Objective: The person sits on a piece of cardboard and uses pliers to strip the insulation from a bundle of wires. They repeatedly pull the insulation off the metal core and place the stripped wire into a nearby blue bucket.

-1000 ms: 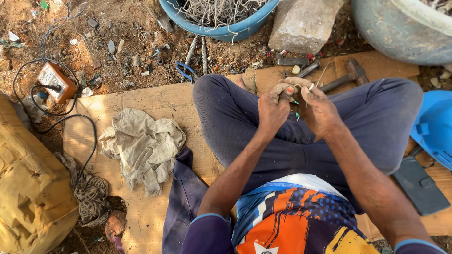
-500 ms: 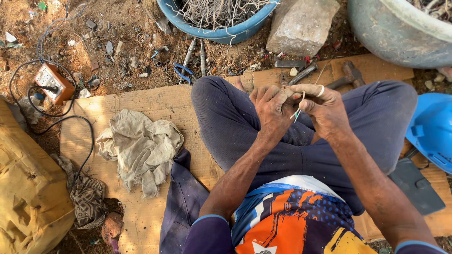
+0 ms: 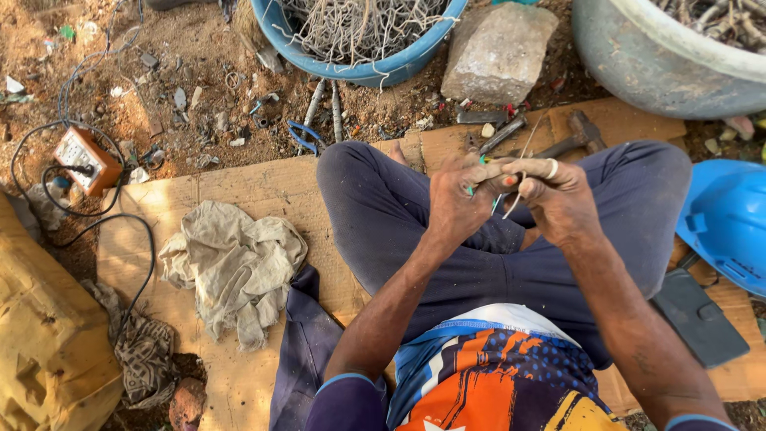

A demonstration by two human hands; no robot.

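I sit cross-legged on a sheet of cardboard (image 3: 263,187). My left hand (image 3: 456,199) and my right hand (image 3: 558,199) meet above my knees. Both pinch a thin piece of wire (image 3: 519,179) with a green-coated end; a bare strand sticks up and down between the fingers. A pale ring sits on a finger of my right hand. A hammer (image 3: 576,134) lies on the cardboard just beyond my hands.
A blue basin (image 3: 359,68) of tangled wire and a stone block (image 3: 499,52) lie ahead, a grey tub (image 3: 654,64) at top right. Blue-handled pliers (image 3: 303,137), a crumpled rag (image 3: 231,267), an orange socket box (image 3: 86,158) with black cable, a yellow sack (image 3: 44,343), a blue helmet (image 3: 730,219).
Both hands have risen a little from my lap and stay closed on the wire; the view has shifted slightly.
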